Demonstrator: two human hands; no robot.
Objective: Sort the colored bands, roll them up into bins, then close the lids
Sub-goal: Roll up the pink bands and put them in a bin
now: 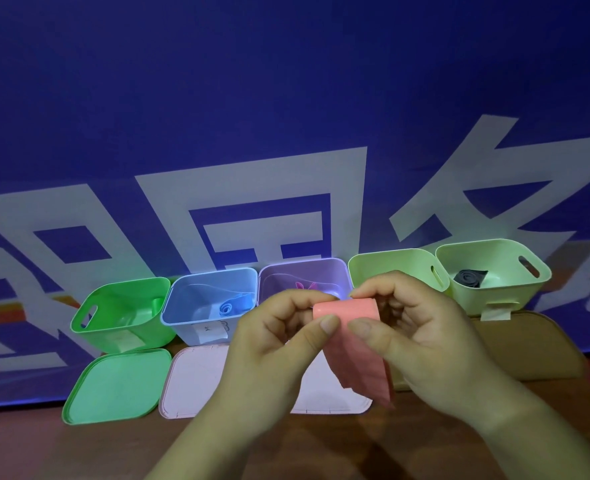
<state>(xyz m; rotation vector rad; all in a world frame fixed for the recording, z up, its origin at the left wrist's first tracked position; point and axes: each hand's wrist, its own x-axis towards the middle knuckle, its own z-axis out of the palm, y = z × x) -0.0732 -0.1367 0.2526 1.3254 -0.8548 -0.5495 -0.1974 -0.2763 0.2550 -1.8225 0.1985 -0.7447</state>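
Head view: a person's two bare hands work at a pink band above a brown table, in front of a row of five open bins.
Pink band: held in the air between the two hands, over the pale lids and in front of the purple bin; its top part curls over into a partial roll, and the loose tail hangs down with its end near the table.
Left hand: thumb and curled fingers pinch the left edge of the band's rolled top; the thumb tip presses on the front face.
Right hand: thumb on the band's front face, fingers curled behind the roll's right side, pinching it.
Bright green bin: leftmost in the row, a green band inside it.
Blue bin: just right of the green one, a rolled blue band inside and a white label on its front.
Purple bin: centre of the row, partly hidden by the hands; something pink shows inside, too hidden to tell.
Pale green bins: one behind the right hand, contents hidden; the rightmost holds a dark band.
Lids: a green lid lies flat in front of the green bin, a pale pink lid beside it, another pale lid under the hands.
Backdrop: blue with large white characters.
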